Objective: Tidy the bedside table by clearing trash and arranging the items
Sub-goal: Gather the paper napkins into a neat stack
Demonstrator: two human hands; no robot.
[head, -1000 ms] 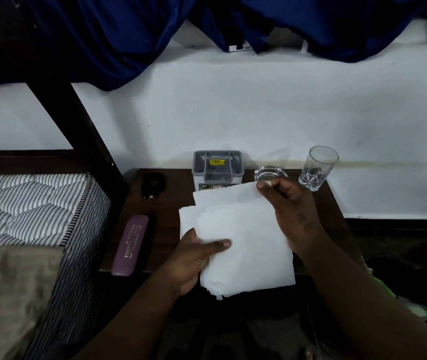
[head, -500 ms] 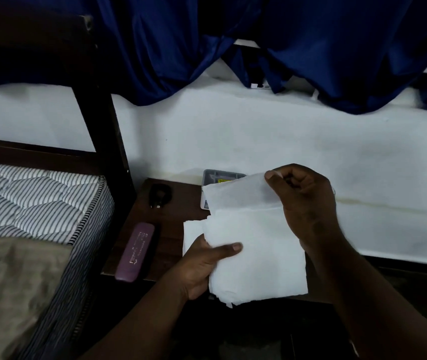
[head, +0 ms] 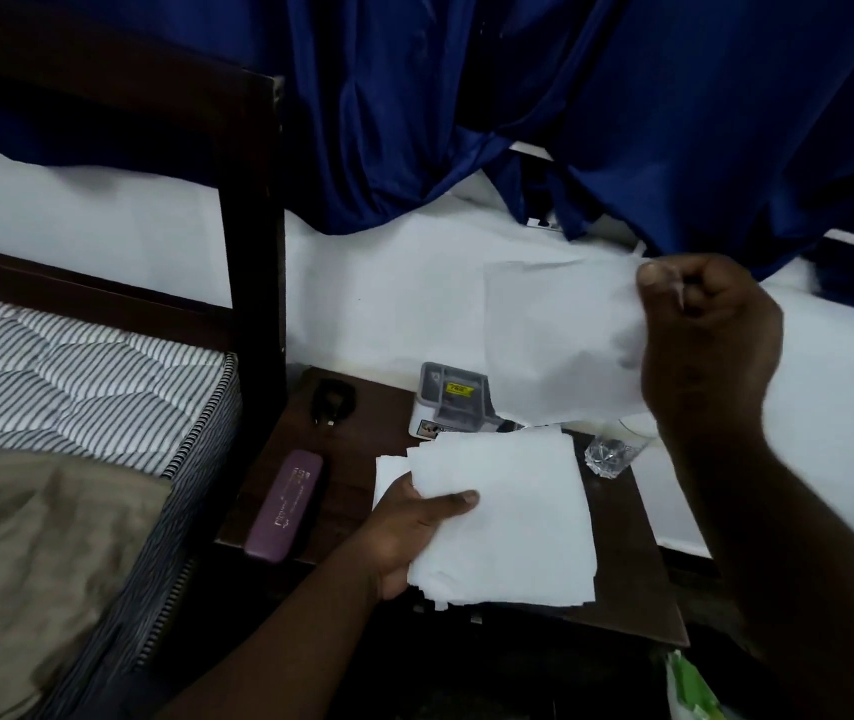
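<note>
L hand (head: 404, 532) grips a stack of white tissues (head: 508, 517) at its left edge, thumb on top, fingers under; stack is held just above the front-middle of the dark wood bedside table (head: 622, 579). R hand (head: 710, 350) is raised up and to the right, thumb + fingers pinched on the top right corner of a single tissue sheet (head: 560, 340), which hangs clear of the stack, in front of the white wall. On table: purple case (head: 284, 506) near left front edge, small black item (head: 331, 400) at back left, grey box w/ yellow label (head: 448, 402) at back, partly behind the sheet, clear glass (head: 614, 449) back right, beside R wrist. Striped mattress (head: 82, 376) to the left of table, blue curtain (head: 518, 96) above.
</note>
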